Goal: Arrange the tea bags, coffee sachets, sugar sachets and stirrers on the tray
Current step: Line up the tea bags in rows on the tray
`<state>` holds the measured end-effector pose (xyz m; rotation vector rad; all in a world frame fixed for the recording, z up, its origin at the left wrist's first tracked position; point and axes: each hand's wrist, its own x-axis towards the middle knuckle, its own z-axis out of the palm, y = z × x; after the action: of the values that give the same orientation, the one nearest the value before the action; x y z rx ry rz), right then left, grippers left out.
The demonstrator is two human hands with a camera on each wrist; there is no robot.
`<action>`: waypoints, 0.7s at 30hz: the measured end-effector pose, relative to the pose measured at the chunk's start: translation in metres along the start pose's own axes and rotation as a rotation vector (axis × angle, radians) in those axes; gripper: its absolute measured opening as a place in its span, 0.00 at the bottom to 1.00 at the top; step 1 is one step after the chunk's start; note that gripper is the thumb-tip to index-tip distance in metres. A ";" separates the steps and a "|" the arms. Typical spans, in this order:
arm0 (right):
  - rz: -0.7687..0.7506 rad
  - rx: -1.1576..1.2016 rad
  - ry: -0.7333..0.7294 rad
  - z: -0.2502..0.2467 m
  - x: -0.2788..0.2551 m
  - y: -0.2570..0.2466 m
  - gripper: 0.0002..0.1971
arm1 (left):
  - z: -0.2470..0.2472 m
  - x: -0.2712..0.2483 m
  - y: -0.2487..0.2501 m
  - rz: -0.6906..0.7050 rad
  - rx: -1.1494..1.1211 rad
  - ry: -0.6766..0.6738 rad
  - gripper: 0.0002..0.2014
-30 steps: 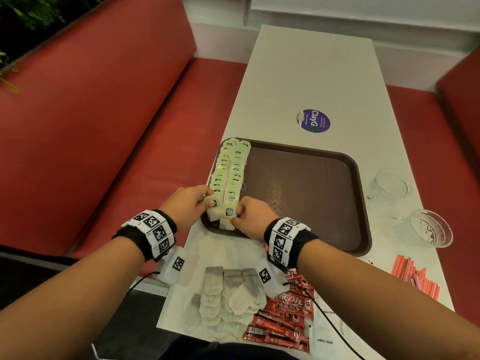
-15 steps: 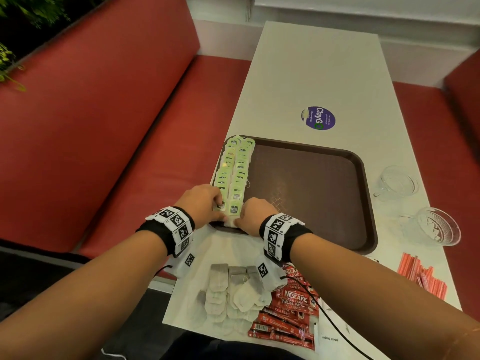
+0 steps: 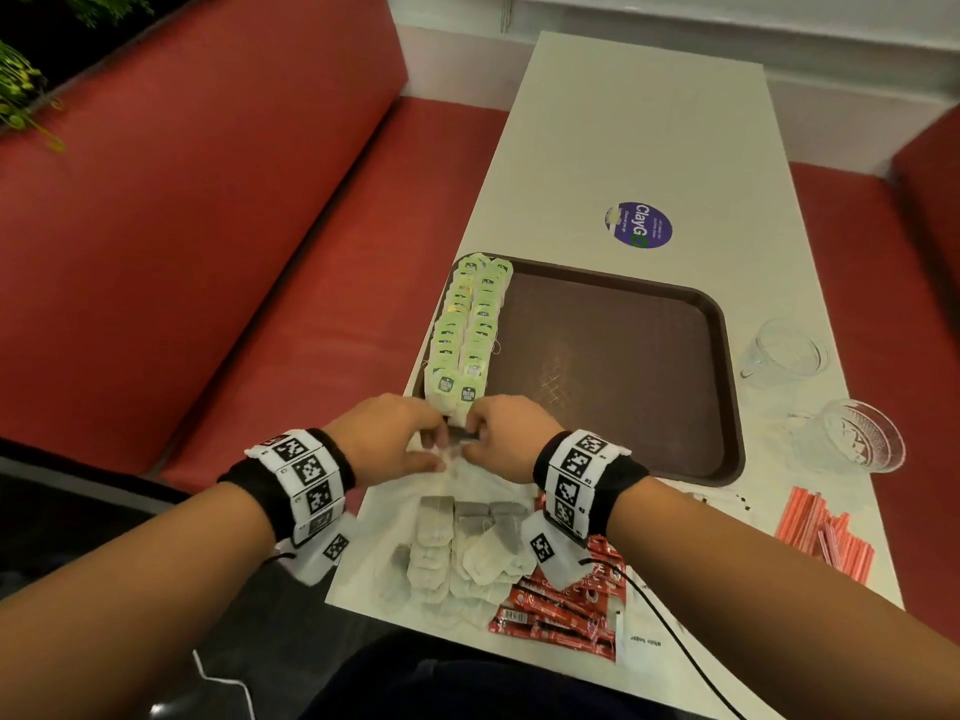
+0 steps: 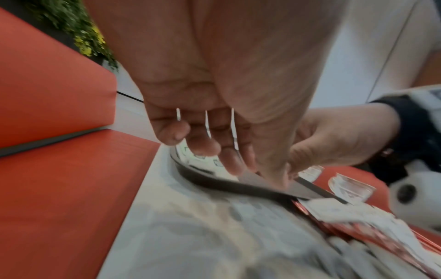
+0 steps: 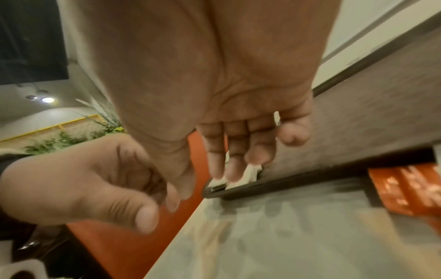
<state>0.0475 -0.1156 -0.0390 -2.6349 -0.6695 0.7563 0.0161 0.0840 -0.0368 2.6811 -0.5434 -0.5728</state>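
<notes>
The table (image 3: 639, 122) runs away from me between red seats, and the brown tray (image 3: 613, 366) sits across its middle so everything has one place to go. Along the tray's left edge I have two rows of green tea bags (image 3: 470, 330), overlapped like shingles so they take little room and leave the rest of the tray bare for the other kinds.

Both hands meet at the tray's near left corner, at the end of those rows. My left hand (image 3: 387, 439) has its fingers curled down at the rim; I cannot tell from any view whether it has hold of a bag or only steadies the row. My right hand (image 3: 511, 433) presses its fingertips (image 5: 232, 175) down on the nearest bags, fingers nearly straight, pinching nothing that I can see. I judge this is squaring off the last bags so the rows stay tight.

Still off the tray, at the table's near edge: plain tea bags (image 3: 457, 548) in a loose heap, red coffee sachets (image 3: 561, 610) beside them, a white sugar sachet (image 3: 641, 641) at the edge. The stirrers (image 3: 826, 532) lie by the right edge, near two glasses (image 3: 784, 350)
</notes>
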 end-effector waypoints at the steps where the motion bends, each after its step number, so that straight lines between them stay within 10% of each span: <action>1: -0.048 0.004 -0.043 0.002 -0.007 -0.003 0.14 | 0.003 -0.008 0.003 0.025 0.028 -0.059 0.13; 13: -0.143 -0.181 -0.285 0.029 -0.050 -0.013 0.27 | 0.045 -0.047 0.023 0.061 0.065 -0.110 0.13; 21: -0.164 -0.227 -0.186 0.032 -0.052 0.000 0.11 | 0.046 -0.040 0.026 0.020 0.085 -0.052 0.08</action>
<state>-0.0094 -0.1372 -0.0432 -2.6858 -1.0661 0.9325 -0.0459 0.0676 -0.0528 2.7439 -0.6210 -0.6293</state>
